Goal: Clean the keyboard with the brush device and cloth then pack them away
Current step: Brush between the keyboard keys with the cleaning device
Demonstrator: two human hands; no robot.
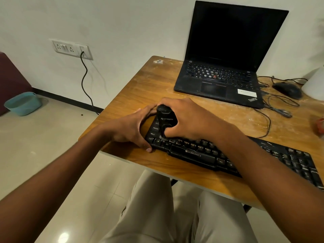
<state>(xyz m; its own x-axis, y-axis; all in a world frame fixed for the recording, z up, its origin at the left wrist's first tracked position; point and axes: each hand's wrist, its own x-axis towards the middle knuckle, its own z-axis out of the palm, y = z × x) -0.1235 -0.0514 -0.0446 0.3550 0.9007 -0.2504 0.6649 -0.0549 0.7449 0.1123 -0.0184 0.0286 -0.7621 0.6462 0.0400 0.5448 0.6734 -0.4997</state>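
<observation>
upright, brush device tip-down on keyboard.

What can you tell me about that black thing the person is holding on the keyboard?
It is the brush device, a chunky black gadget that looks like plastic, with a rounded top and small pale lettering on its side. It stands nearly upright on the left end of the black Zebronics keyboard, lower end down among the keys. The right hand wraps round it from the right. The left hand clasps the keyboard's left edge, fingertips close by the device. Its bristles are hidden.
</observation>
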